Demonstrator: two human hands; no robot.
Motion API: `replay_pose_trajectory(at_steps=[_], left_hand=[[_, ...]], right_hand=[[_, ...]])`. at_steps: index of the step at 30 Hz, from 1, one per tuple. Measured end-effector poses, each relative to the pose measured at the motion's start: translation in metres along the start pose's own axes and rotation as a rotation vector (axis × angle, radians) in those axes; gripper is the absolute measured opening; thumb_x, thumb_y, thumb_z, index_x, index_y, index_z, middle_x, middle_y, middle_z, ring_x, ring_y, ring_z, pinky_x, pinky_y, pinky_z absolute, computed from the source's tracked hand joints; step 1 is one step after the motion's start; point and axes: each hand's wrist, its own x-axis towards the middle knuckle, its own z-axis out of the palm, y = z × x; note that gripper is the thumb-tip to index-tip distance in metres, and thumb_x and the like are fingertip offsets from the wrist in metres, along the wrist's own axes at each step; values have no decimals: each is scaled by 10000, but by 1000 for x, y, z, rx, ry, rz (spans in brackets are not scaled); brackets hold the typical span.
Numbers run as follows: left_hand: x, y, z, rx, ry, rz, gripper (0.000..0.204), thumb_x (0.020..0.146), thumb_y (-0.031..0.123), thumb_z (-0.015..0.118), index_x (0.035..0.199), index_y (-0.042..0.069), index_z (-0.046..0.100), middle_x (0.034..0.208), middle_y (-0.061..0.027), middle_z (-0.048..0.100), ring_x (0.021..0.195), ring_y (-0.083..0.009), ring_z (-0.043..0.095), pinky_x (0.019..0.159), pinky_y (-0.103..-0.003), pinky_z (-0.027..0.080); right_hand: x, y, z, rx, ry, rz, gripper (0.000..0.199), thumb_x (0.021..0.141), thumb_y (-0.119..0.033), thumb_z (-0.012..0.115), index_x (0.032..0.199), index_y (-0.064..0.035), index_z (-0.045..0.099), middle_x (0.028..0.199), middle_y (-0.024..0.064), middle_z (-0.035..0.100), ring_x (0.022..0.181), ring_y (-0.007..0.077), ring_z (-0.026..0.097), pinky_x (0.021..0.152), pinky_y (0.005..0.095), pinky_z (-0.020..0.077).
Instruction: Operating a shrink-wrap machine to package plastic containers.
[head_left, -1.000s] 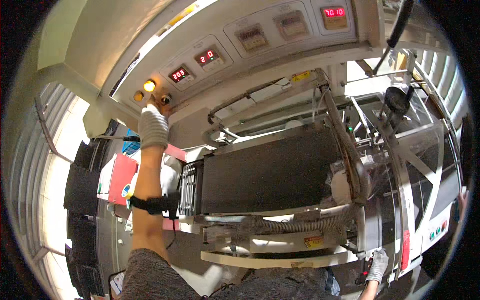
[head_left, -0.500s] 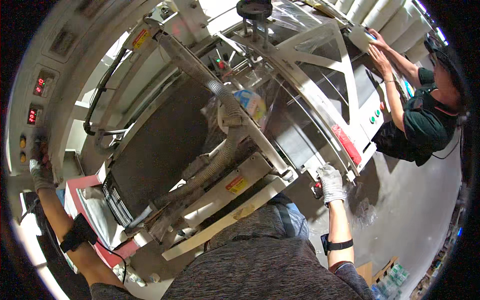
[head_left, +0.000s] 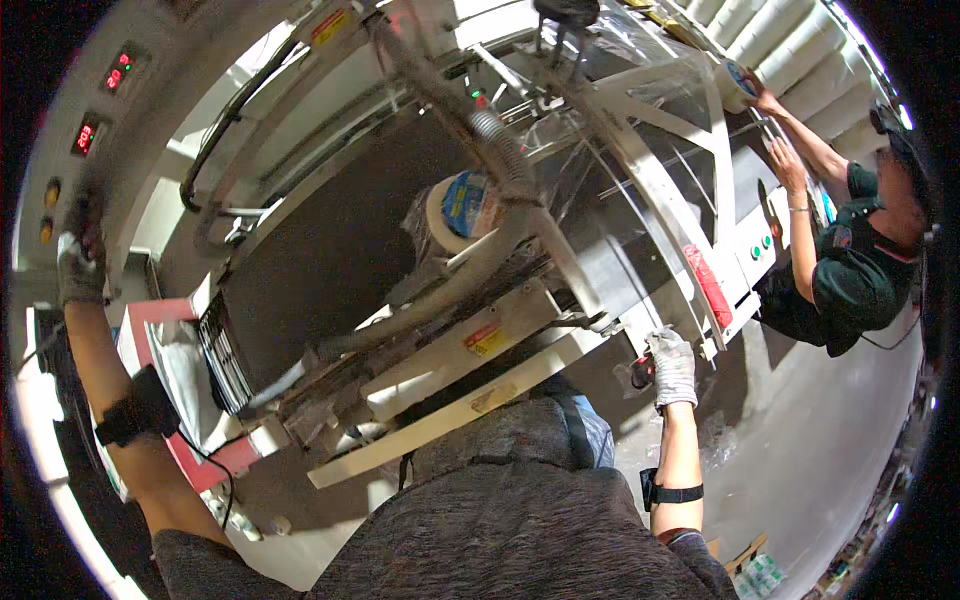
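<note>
The small red-and-black machine fitting [head_left: 641, 372] sits at the near edge of the metal frame, just beside the right hand [head_left: 671, 368] in its pale knitted glove; that grip is bent at the fingers, but I cannot tell whether it closes round the fitting. It looks hard and fixed in place, probably stiff to move and best taken by its outer rim. The left hand [head_left: 80, 270], gloved alike, reaches up to a blurred dark control [head_left: 88, 215] on the pale panel; its grip I cannot tell either. Near that control are two round amber lamps [head_left: 52, 193] and two red-lit displays [head_left: 86, 137]. On the one dark conveyor belt [head_left: 340, 210] lies one round film-wrapped package [head_left: 466, 208], likely light, slippery and best held by its sides. Farther right, one co-worker [head_left: 840, 240] has two hands by another round package [head_left: 735, 85], near two green buttons [head_left: 762, 246].
</note>
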Motion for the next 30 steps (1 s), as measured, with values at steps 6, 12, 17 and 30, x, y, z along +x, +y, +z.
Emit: replay_pose_trajectory(at_steps=[6, 12, 17, 30], left_hand=[[-36, 9, -11, 757, -250, 395, 233, 913, 176, 412, 1092, 71, 517, 829, 40, 518, 510, -2, 337, 420, -134, 275], [-179, -4, 59, 389, -192, 131, 457, 901, 397, 406, 1131, 18, 515, 815, 32, 517, 535, -19, 371, 450, -162, 280], [-312, -40, 67, 456, -707, -498, 300, 779, 246, 604, 937, -9, 609, 797, -65, 615, 657, -107, 564, 569, -241, 448], [-385, -281, 46, 1495, -728, -524, 227, 787, 192, 527, 817, 2, 648, 898, -191, 620, 850, -356, 581, 735, -451, 467]], right_hand=[[-13, -26, -4, 96, -31, 89, 212, 830, -210, 529, 787, -14, 598, 639, 84, 581, 578, 187, 558, 559, 294, 430], [-25, 18, 8, 116, -19, 86, 191, 830, -196, 534, 794, -18, 596, 664, 81, 570, 554, 152, 521, 512, 279, 398], [-32, -39, 14, 252, -18, 370, 151, 800, -215, 565, 691, -110, 569, 501, -23, 487, 368, 72, 411, 358, 215, 297], [-38, -27, 46, -436, -276, -343, 215, 859, -251, 479, 723, -90, 526, 558, 34, 521, 425, 129, 477, 412, 292, 367]])
